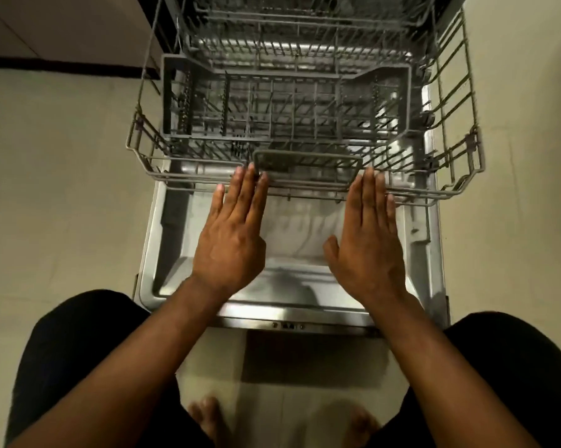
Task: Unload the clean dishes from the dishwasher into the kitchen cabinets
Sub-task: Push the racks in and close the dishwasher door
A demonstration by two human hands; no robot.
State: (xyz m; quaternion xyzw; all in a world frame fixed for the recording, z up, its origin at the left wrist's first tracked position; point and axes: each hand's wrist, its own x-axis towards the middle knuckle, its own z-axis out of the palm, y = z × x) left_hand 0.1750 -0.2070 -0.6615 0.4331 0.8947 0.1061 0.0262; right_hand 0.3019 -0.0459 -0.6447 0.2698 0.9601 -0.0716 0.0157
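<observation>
Grey wire lower dishwasher rack (pixel 188 181) pulled out over open stainless-steel door (pixel 175 253). Inside rack: long grey plastic cutlery basket (pixel 285 74), only bare dividers and tines showing. Left hand (pixel 230 240) flat, palm down, fingers (pixel 250 195) straight, close together, tips at rack's front rail by left corner of grey plastic handle frame (pixel 305 155). Right hand (pixel 369 244) likewise, fingers (pixel 369 195) straight, tips at frame's right corner. Gripping nothing; contact with rail unclear. Beige tiled floor (pixel 62 189) around.

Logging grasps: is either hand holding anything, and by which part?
Nothing is held: left hand and right hand lie flat, fingertips at the rack's front rim.
</observation>
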